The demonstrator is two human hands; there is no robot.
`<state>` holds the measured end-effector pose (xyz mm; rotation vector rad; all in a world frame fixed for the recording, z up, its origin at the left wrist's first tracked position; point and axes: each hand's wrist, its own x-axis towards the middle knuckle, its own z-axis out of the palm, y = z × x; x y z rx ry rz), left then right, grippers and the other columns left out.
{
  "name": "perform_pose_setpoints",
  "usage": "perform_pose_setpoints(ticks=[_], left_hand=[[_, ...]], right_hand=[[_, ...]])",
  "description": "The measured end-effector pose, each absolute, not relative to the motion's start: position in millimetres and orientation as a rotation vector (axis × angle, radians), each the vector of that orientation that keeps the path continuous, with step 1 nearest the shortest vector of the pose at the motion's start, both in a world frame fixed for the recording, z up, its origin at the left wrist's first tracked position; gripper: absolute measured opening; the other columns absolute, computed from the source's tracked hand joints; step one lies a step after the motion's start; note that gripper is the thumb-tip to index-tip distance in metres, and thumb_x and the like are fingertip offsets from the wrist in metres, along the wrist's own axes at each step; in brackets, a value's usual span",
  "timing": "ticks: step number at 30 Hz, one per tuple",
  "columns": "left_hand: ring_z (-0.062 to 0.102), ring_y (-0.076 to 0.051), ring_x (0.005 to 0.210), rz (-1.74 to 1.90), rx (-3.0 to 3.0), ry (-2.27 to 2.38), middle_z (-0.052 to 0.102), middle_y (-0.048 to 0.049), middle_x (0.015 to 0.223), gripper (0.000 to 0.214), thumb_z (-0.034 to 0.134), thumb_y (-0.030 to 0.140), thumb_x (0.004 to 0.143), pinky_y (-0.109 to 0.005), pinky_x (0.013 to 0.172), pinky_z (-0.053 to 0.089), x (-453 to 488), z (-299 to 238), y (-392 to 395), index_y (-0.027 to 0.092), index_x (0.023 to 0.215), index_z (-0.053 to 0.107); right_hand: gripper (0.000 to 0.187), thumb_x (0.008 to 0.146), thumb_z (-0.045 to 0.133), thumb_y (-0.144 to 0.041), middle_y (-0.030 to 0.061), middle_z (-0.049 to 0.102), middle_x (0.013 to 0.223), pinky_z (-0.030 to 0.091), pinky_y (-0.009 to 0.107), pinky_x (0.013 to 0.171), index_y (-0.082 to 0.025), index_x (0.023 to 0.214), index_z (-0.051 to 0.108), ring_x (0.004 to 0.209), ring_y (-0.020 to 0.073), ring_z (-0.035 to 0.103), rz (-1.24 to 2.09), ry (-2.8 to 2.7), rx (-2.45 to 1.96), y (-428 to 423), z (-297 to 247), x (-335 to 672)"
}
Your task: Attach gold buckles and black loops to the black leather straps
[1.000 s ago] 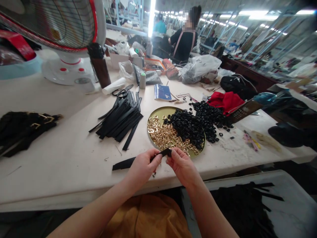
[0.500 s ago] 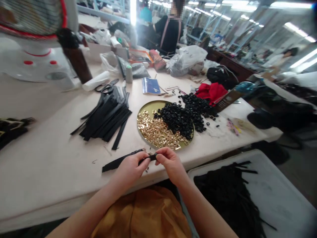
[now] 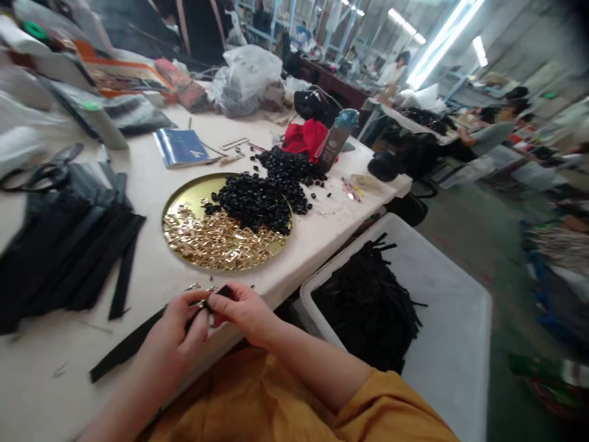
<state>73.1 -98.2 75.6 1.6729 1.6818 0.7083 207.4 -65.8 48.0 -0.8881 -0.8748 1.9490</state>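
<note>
My left hand (image 3: pixel 177 328) is closed on a black strap (image 3: pixel 224 290) near the table's front edge. My right hand (image 3: pixel 243 312) pinches the same strap close to its end, fingertips almost meeting the left ones. A small shiny metal piece, apparently a buckle, shows between the fingers, partly hidden. Another length of black strap (image 3: pixel 126 345) lies on the table and runs under my left hand; whether it joins the held piece I cannot tell. Just beyond the hands, a round gold tray (image 3: pixel 196 187) holds many gold buckles (image 3: pixel 216 242) and small black loops (image 3: pixel 253 202).
Black straps (image 3: pixel 69 245) and scissors (image 3: pixel 46 172) lie to the left. Behind the tray are a blue booklet (image 3: pixel 181 147), a red cloth (image 3: pixel 306 138) and a bottle (image 3: pixel 338 141). At right below the table, a white bin (image 3: pixel 442 307) contains black straps. Other people sit farther off.
The view has swung right and closer, so the tray and hands appear farther left and the fan is out of sight. Both hands stay on the strap, its end now pointing up.
</note>
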Motion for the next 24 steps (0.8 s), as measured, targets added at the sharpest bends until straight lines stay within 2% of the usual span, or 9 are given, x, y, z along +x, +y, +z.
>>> perform_pose_setpoints(ticks=[4, 8, 11, 13, 16, 20, 24], left_hand=[[0.056, -0.014, 0.061, 0.707, 1.557, 1.534, 0.057, 0.0027, 0.064, 0.026, 0.037, 0.029, 0.082, -0.026, 0.062, 0.044, 73.8, 80.1, -104.8, 0.017, 0.105, 0.039], [0.057, -0.014, 0.068, 0.698, 1.482, 1.434, 0.06, 0.0023, 0.068, 0.024, 0.039, 0.026, 0.084, -0.025, 0.067, 0.043, 67.3, 94.0, -110.3, 0.018, 0.107, 0.039], [0.058, -0.014, 0.073, 0.705, 1.427, 1.417, 0.065, -0.0005, 0.079, 0.026, 0.042, 0.026, 0.083, -0.026, 0.071, 0.043, 65.1, 100.7, -114.6, 0.018, 0.108, 0.039], [0.059, -0.015, 0.076, 0.711, 1.424, 1.486, 0.066, -0.0019, 0.084, 0.028, 0.046, 0.028, 0.081, -0.026, 0.072, 0.043, 64.1, 100.7, -116.6, 0.018, 0.108, 0.041], [0.059, -0.017, 0.075, 0.64, 1.49, 1.641, 0.065, -0.0021, 0.081, 0.03, 0.053, 0.035, 0.077, -0.027, 0.068, 0.042, 61.9, 98.1, -118.8, 0.018, 0.1, 0.048], [0.058, -0.017, 0.072, 0.51, 1.569, 1.617, 0.065, -0.0013, 0.079, 0.025, 0.047, 0.041, 0.079, -0.025, 0.061, 0.039, 56.8, 98.7, -122.1, 0.019, 0.078, 0.06], [0.057, -0.017, 0.069, 0.467, 1.55, 1.622, 0.065, 0.0001, 0.075, 0.025, 0.052, 0.042, 0.075, -0.024, 0.059, 0.038, 49.9, 104.3, -127.4, 0.019, 0.079, 0.062]], right_hand=[[0.026, 0.069, 0.067, -0.04, -0.004, 0.054, 0.061, 0.037, 0.022, 0.057, -0.016, 0.075, 0.059, 0.055, 0.0081, 0.047, 1.925, -0.93, -0.91, -76.6, 44.0, 212.8], [0.041, 0.078, 0.049, -0.054, 0.0018, 0.058, 0.066, 0.039, 0.026, 0.06, -0.016, 0.077, 0.062, 0.06, 0.0121, 0.051, 2.04, -0.809, -0.791, -78.2, 44.9, 219.8], [0.026, 0.072, 0.063, -0.042, -0.0007, 0.057, 0.068, 0.036, 0.023, 0.057, -0.017, 0.08, 0.061, 0.057, 0.0096, 0.047, 2.141, -0.779, -0.825, -80.6, 50.9, 219.0], [0.024, 0.069, 0.069, -0.035, -0.0028, 0.054, 0.066, 0.034, 0.021, 0.055, -0.018, 0.084, 0.059, 0.055, 0.0077, 0.045, 2.234, -0.75, -0.849, -83.4, 53.6, 216.8], [0.024, 0.07, 0.068, -0.036, -0.0039, 0.05, 0.062, 0.033, 0.021, 0.053, -0.017, 0.081, 0.057, 0.053, 0.0073, 0.043, 2.397, -0.688, -0.797, -87.2, 53.0, 215.6], [0.024, 0.066, 0.071, -0.033, -0.0038, 0.05, 0.063, 0.034, 0.02, 0.052, -0.017, 0.074, 0.054, 0.055, 0.0075, 0.043, 2.455, -0.688, -0.786, -89.8, 52.2, 218.0], [0.03, 0.067, 0.067, -0.042, -0.0016, 0.052, 0.07, 0.038, 0.022, 0.057, -0.017, 0.078, 0.055, 0.06, 0.0096, 0.047, 2.294, -0.823, -0.89, -89.4, 57.2, 217.9]])
